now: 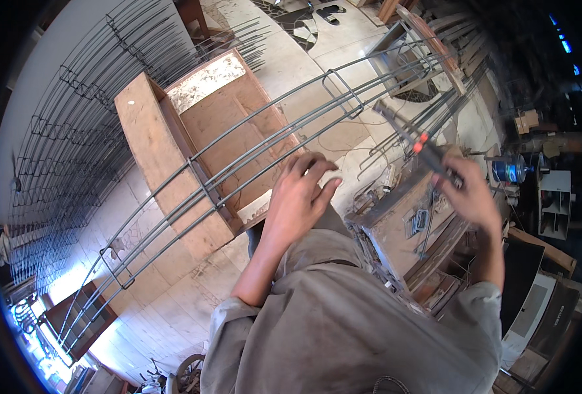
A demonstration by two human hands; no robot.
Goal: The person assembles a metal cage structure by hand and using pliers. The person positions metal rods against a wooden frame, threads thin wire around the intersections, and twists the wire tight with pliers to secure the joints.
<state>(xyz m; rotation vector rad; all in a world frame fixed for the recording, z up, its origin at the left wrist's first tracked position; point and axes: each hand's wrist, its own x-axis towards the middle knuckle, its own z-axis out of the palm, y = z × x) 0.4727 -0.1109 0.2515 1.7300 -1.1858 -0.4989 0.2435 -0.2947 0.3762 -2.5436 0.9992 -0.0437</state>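
A long cage of steel reinforcing bars (209, 187) with rectangular wire stirrups runs from lower left to upper right in front of me. It lies across an open wooden box like a drawer (150, 131). My left hand (297, 197) hovers by the bars at the box's right side, fingers loosely bent and apart, with nothing visible in it. To the right, my right hand (471, 194) is closed around the dark handle of a long tool with orange marks (429, 154). Motion smears the tool, and its kind is unclear. Its far end points toward the bars near a stirrup.
A dusty wooden bench (389, 246) at my right bears a small stack of metal stirrups (418, 223). More finished bar cages (61, 138) lean at the left. A wooden frame (435, 49) stands under the cage's far right end. A blue water bottle (511, 169) sits farther right.
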